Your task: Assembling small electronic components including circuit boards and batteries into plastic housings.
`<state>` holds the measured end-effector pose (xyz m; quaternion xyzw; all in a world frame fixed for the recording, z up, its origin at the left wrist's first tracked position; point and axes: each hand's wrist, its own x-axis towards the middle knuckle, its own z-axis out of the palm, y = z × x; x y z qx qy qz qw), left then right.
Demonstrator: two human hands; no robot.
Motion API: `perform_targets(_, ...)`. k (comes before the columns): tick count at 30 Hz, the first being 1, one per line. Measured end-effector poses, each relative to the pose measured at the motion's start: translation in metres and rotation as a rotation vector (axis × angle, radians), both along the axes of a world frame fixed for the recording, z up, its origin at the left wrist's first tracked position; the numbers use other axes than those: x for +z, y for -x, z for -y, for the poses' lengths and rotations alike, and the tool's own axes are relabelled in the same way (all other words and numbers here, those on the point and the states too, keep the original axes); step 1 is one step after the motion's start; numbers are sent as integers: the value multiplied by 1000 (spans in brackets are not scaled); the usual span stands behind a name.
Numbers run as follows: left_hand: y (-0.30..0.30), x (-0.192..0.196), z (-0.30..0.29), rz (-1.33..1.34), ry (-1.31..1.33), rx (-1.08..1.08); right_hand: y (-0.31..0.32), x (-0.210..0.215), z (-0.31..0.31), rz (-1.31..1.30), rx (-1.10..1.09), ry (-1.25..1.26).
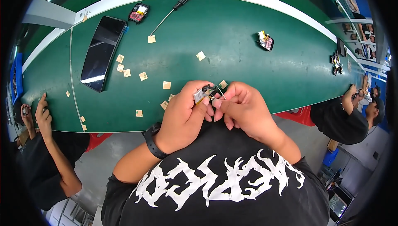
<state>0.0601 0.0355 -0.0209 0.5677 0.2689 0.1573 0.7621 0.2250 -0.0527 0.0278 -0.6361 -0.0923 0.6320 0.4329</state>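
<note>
The small part (199,95), a little silvery block with a yellowish edge and a dark bit hanging off its right side, sits pinched between the thumb and fingertips of my left hand (182,116), held up in front of my chest at the near edge of the green table (232,39). My right hand (242,105) is closed up tight against it from the right, fingers curled and the thumb and forefinger nipping a thin wire or lead (221,93) that sticks out from the dark end of the part. So both hands are pressed together around the one piece, touching each other, with nothing spread.

What matters here is how the part lies: its long side runs left to right, the silvery end in my left fingers and the dark end with the wire pointing toward my right hand. My left hand carries its weight; my right only has the fine tip. I cannot tell exactly how the wire joins the dark bit, it is too small.

Beyond my hands, small tan squares (166,85) lie scattered on the table. Farther off to the left lies a black phone (103,51), and a screwdriver (176,8) rests at the far edge, well apart from both hands.
</note>
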Motion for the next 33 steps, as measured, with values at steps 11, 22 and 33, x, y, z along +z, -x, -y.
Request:
perform_targets(11,-3,13,-4,-5,385,98,3,-20,19,599,46,-259)
perform_targets(22,-3,11,-5,-36,-24,-113,-25,-8,-17,865,508,-575)
perform_targets(33,1,12,-6,-101,151,-68,-21,-14,-8,74,107,-167)
